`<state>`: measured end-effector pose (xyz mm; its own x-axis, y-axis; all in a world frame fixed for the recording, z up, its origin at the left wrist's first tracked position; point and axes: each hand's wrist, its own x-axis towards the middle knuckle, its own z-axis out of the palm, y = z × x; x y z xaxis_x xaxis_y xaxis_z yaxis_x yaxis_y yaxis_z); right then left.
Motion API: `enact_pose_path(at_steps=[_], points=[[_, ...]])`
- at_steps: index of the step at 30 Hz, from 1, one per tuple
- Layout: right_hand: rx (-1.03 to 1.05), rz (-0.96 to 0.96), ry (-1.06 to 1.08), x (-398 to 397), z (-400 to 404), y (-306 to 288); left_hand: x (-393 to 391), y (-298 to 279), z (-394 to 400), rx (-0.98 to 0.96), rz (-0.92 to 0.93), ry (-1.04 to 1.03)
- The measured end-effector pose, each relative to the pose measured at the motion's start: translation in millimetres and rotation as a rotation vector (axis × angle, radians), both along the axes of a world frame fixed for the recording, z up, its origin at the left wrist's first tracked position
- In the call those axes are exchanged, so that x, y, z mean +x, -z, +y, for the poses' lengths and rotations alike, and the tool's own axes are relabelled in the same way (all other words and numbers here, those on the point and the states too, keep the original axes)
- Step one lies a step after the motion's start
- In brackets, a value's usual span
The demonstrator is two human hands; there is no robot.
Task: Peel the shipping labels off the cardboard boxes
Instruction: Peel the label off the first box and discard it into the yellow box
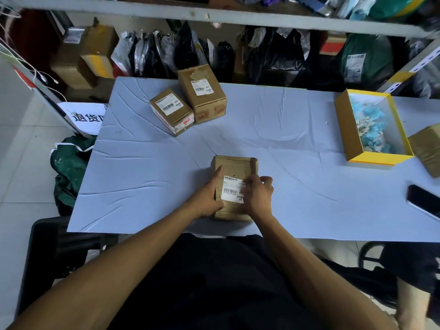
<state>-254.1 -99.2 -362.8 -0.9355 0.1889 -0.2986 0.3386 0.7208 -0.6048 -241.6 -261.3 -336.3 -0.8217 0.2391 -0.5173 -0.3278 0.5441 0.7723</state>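
Two hands on taped box point(232, 167), left grip point(209, 194) holding side, right grip point(258, 191) pinching white label point(231, 189)

bare forearms, black top, dark trousers
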Motion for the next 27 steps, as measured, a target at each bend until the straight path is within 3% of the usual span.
enact_pose_path(at_steps=[21, 27], points=[[0.001, -0.066, -0.084, -13, 8, -4, 2, 10, 1, -0.049, 0.039, -0.039], [-0.084, -0.056, -0.058, -3, 9, -1, 3, 15, 0, -0.034, 0.042, -0.047]])
